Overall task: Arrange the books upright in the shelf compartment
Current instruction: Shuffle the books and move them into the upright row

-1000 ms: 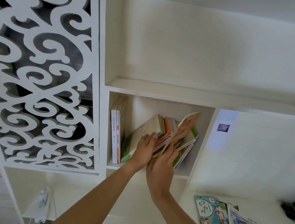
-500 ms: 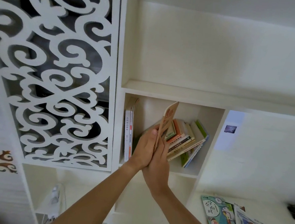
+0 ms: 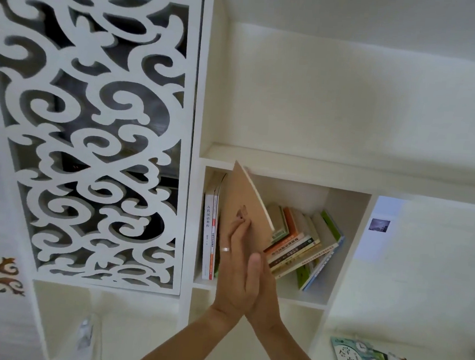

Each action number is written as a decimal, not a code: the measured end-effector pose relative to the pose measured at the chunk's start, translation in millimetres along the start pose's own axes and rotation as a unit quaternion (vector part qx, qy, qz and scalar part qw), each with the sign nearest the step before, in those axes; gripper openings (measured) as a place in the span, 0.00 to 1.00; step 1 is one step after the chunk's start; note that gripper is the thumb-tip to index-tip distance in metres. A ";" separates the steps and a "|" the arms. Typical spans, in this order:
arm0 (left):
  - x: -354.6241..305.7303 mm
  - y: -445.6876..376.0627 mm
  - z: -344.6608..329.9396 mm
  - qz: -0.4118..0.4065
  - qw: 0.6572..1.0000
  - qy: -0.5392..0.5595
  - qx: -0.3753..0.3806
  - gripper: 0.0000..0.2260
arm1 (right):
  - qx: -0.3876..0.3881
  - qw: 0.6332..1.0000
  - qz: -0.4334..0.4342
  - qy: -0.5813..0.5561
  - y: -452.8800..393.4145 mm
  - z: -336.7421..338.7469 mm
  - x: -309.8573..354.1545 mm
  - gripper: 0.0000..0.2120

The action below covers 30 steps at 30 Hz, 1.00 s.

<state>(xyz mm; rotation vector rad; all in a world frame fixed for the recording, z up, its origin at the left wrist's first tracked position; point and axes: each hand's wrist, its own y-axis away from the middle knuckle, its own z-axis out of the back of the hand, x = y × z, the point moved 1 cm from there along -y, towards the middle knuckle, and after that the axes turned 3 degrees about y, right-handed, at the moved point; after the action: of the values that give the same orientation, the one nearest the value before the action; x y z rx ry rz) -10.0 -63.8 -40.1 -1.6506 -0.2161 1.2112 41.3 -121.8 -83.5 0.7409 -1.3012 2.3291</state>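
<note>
White shelving fills the frame, with a carved scroll panel (image 3: 91, 140) at the left and the open shelf compartment (image 3: 347, 245) at centre right. Inside it, just above both hands, a tan-covered book (image 3: 245, 206) stands nearly upright, its long axis running up and slightly left, its top corner poking above the compartment's upper edge. The left hand (image 3: 233, 267), wearing a ring, lies flat with straight fingers against the tan cover; the right hand (image 3: 262, 284) is pressed against the book's other side, fingers mostly hidden, so how they lie I cannot tell. Left of the book two white-spined books (image 3: 208, 234) stand upright against the wall. Right of it, a leaning stack of books (image 3: 299, 244) tilts toward the right wall. Both hands seem equally near; tipping the tan book left onto the upright pair looks like the coming move.
</note>
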 end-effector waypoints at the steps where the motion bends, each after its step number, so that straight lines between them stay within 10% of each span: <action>1: 10.5 0.4 0.5 0.049 0.999 -0.006 0.016 0.23 | -0.014 0.999 0.009 0.042 0.2 -5.1 -11.7 0.28; 7: 51.4 -4.1 7.9 0.159 0.972 -0.133 0.111 0.16 | -0.034 0.976 -0.179 0.120 -19.2 -18.7 -22.5 0.05; 11: 57.9 -18.0 15.6 0.179 0.972 -0.140 0.067 0.14 | -0.074 0.928 -0.317 -0.183 -43.8 -18.5 -10.0 0.16; 16: 61.7 -37.1 30.8 0.124 0.976 -0.177 -0.023 0.09 | -0.040 0.983 -0.139 0.115 -69.8 -47.1 -31.0 0.06; 30: 78.2 -59.7 51.8 0.023 0.966 -0.257 -0.007 0.18 | 0.269 0.909 -0.060 0.312 -97.4 -89.2 -40.3 0.11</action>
<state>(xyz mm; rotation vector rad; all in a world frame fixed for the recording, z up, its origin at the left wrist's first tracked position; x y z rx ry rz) 10.1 45.5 -37.3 -1.3285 -0.5111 1.6624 103.2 1.6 -81.9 0.1572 -0.3293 2.5241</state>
